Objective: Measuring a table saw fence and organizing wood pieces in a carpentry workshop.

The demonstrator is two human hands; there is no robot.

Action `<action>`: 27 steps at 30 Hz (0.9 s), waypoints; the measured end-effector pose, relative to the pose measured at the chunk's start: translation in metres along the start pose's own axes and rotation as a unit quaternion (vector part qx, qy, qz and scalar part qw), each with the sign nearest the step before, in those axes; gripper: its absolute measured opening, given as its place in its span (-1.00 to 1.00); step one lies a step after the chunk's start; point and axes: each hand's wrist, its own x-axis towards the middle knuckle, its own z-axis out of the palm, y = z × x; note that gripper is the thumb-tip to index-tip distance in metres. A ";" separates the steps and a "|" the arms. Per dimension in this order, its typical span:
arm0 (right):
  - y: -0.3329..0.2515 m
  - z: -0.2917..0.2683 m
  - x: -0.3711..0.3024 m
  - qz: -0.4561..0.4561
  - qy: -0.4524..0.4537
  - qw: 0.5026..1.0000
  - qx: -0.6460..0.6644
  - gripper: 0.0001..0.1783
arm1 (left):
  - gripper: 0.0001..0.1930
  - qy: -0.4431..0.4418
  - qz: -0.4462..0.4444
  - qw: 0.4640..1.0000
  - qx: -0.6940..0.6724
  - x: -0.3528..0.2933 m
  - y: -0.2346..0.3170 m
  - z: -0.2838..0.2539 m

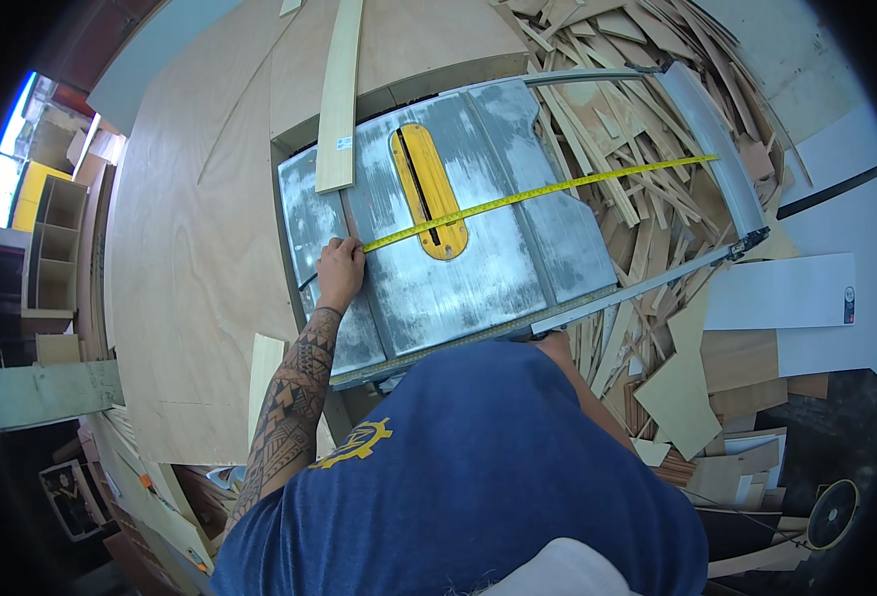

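Observation:
My left hand (341, 273), at the end of a tattooed forearm, is closed on the near end of a yellow tape measure (518, 197). The pulled-out blade runs across the grey table saw top (458, 308), over the yellow throat plate (428, 189) with its dark slot, and reaches the metal rip fence (717, 149) on the right. Whether a case sits inside my fingers is hidden. My right hand (555, 345) is low at the saw's front edge, by the front rail (637, 288); my shirt covers part of it and its fingers do not show.
A pale wooden board (338, 109) lies over the saw's back left edge. Plywood sheet (190, 268) surrounds the saw on the left. Heaped wood offcuts (647, 189) fill the right side under the fence. A white panel (781, 291) and a round fan (833, 514) are farther right.

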 end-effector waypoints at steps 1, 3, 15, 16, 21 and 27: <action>0.000 -0.004 0.003 0.000 -0.037 0.999 -0.006 -0.57 | -0.86 0.001 -0.001 1.000 0.005 0.000 0.000 0.000; -0.011 -0.013 -0.003 0.002 -0.073 0.997 -0.012 -0.58 | -0.87 -0.001 0.000 1.000 0.010 -0.001 -0.001 0.001; 0.005 -0.009 0.003 -0.006 -0.092 0.995 0.041 -0.55 | -0.86 -0.014 -0.021 1.000 0.010 -0.005 -0.006 0.007; 0.020 -0.002 0.011 -0.017 -0.076 0.996 0.049 -0.53 | -0.86 -0.008 -0.016 1.000 0.014 -0.006 -0.004 0.005; 0.053 0.019 0.025 -0.066 -0.008 0.995 0.078 -0.47 | -0.86 0.022 0.009 1.000 0.016 -0.007 0.002 0.003; -0.022 0.004 -0.016 0.035 0.063 0.994 -0.084 -0.34 | -0.86 0.045 0.026 0.998 0.017 -0.013 -0.011 0.014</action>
